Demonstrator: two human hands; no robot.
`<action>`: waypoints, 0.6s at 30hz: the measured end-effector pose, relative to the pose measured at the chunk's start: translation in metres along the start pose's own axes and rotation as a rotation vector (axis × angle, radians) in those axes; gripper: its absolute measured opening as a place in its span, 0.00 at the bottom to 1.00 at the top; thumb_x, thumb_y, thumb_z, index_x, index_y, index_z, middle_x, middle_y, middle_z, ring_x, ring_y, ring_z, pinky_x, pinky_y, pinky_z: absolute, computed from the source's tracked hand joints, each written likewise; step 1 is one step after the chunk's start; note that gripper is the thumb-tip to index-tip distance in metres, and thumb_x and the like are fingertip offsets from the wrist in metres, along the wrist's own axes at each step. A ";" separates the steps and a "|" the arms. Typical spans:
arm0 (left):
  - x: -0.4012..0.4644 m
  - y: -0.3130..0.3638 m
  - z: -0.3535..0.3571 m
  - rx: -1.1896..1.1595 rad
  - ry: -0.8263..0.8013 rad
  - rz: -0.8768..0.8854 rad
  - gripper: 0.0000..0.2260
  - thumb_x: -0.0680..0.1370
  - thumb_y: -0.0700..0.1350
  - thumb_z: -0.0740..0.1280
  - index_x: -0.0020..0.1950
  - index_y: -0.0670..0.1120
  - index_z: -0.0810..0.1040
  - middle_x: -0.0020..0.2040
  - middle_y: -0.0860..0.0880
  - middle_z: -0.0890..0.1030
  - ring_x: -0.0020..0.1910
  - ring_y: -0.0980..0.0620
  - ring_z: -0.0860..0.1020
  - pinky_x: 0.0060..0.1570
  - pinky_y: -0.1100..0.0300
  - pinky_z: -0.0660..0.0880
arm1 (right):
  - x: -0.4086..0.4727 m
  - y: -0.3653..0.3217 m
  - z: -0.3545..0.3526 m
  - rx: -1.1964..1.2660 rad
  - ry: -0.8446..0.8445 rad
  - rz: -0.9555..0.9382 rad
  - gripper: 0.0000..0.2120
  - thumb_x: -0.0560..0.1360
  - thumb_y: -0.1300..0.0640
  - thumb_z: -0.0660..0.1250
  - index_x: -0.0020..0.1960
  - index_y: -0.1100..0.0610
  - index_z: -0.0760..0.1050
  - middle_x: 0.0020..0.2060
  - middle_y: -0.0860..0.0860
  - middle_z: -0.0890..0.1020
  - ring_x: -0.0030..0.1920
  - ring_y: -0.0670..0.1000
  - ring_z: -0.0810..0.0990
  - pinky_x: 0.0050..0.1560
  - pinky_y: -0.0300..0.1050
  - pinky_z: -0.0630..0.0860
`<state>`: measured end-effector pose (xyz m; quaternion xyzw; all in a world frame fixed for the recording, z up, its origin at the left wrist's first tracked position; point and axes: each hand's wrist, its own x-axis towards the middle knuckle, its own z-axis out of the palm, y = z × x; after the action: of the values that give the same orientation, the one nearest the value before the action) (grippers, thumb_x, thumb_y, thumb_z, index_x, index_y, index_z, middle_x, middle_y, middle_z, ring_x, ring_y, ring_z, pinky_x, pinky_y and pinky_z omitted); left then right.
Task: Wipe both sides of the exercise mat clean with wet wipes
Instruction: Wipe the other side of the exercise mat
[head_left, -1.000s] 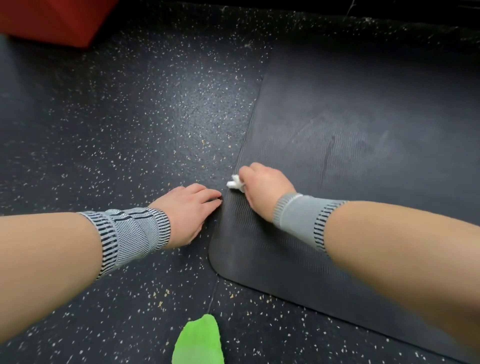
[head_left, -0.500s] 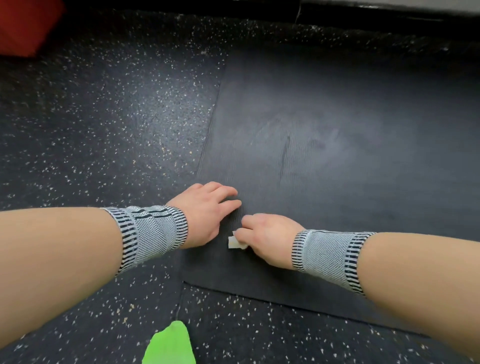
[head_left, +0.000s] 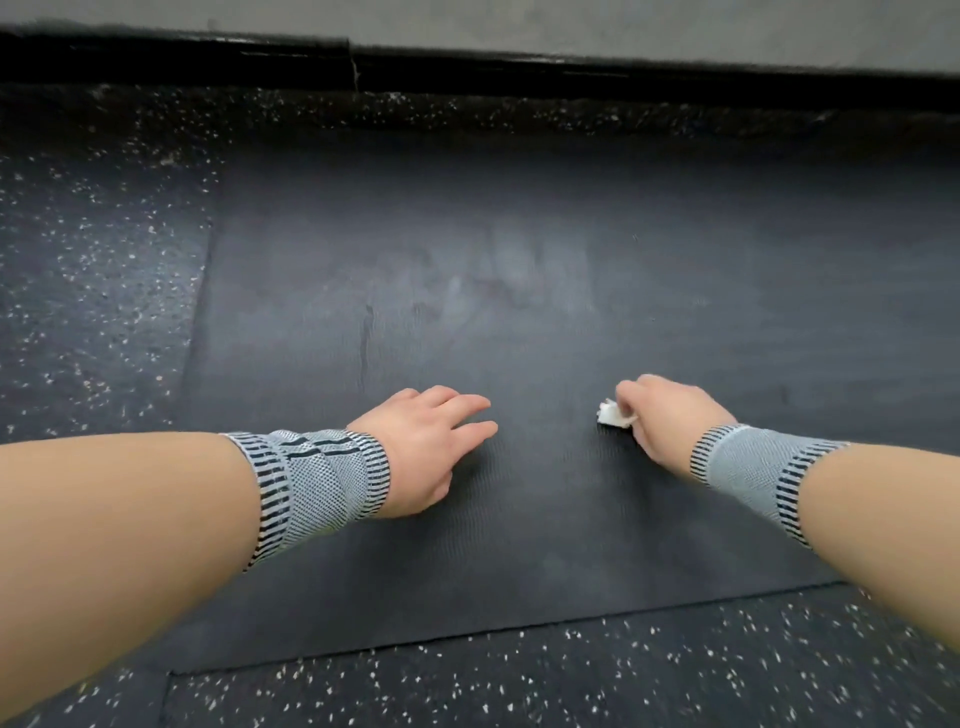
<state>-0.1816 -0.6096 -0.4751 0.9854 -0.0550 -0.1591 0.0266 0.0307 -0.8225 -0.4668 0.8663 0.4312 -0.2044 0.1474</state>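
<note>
A dark grey exercise mat (head_left: 519, 249) lies flat on the speckled floor, filling most of the view. My right hand (head_left: 670, 421) pinches a small crumpled white wet wipe (head_left: 613, 414) and holds it down on the mat right of centre. My left hand (head_left: 426, 441) rests flat on the mat with its fingers straight, to the left of the wipe. Both wrists wear grey striped knit bands. A faint streak and paler smudges show on the mat beyond my hands.
Black speckled rubber floor (head_left: 88, 291) surrounds the mat on the left and near side. A black baseboard (head_left: 467, 67) and grey wall run along the far edge, close behind the mat.
My right hand has slid the wipe to the right across the mat, away from the left corner. My left hand has moved further onto the mat. The view shifted right; the green object has left the frame.
</note>
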 end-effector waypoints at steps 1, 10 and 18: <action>0.007 0.003 -0.003 0.006 0.001 0.004 0.29 0.77 0.52 0.61 0.77 0.53 0.55 0.78 0.50 0.53 0.73 0.46 0.58 0.65 0.50 0.64 | 0.002 0.010 0.001 0.079 0.037 0.131 0.07 0.75 0.60 0.58 0.53 0.53 0.68 0.51 0.53 0.75 0.48 0.59 0.77 0.48 0.48 0.74; 0.082 0.039 -0.025 0.039 -0.039 0.002 0.30 0.77 0.51 0.61 0.77 0.50 0.55 0.78 0.50 0.52 0.74 0.47 0.57 0.67 0.52 0.62 | -0.018 -0.023 0.022 0.184 0.093 -0.328 0.09 0.76 0.60 0.60 0.55 0.55 0.68 0.47 0.54 0.68 0.42 0.58 0.74 0.36 0.47 0.65; 0.145 0.056 -0.056 0.112 -0.048 0.014 0.28 0.77 0.52 0.61 0.76 0.51 0.56 0.77 0.49 0.53 0.73 0.46 0.59 0.66 0.50 0.65 | 0.002 0.146 0.024 0.337 0.233 0.509 0.09 0.74 0.61 0.62 0.54 0.57 0.68 0.51 0.58 0.72 0.49 0.63 0.76 0.45 0.49 0.70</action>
<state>-0.0324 -0.6802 -0.4635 0.9808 -0.0713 -0.1793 -0.0288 0.1441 -0.9174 -0.4773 0.9761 0.1748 -0.1290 -0.0023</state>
